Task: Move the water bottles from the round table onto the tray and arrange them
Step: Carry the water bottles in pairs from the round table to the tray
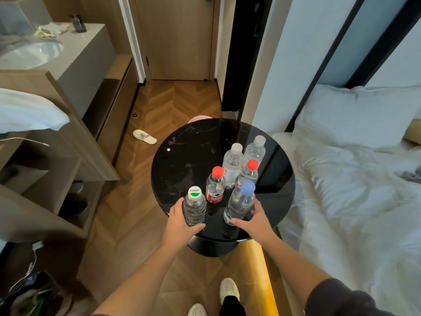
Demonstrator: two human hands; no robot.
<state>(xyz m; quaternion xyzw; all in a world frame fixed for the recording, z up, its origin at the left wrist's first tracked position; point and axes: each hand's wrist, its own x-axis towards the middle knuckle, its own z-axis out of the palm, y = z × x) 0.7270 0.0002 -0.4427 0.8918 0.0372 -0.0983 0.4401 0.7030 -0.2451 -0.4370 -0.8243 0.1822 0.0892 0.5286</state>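
No tray shows anywhere in the view, and the small print on the bottle labels cannot be read. The left hand (180, 221) wraps the ribbed green-capped bottle (194, 206) at the near left edge of the round black desk (182, 160); its fingers are curled round the far side and mostly hidden, only the thumb showing in front. The right hand (255, 218) cups the blue-capped bottle (239, 205) near the near edge, thumb at its base, fingers behind it and largely covered. Both bottles stand upright on the desk. Behind them, toward the middle and right edge, stand a red-capped bottle (215, 185) with a red label, a second red-capped bottle (248, 173) partly hidden by the blue-capped one, and two white-capped bottles (233, 165) touching or nearly so. The desk top is glossy dark marble with bright reflections that hide its right edge. A white bed (353, 179) lies right of it, a slipper (144, 136) on the herringbone wood floor (173, 103) to the left, and a sink counter (68, 55) at far left.
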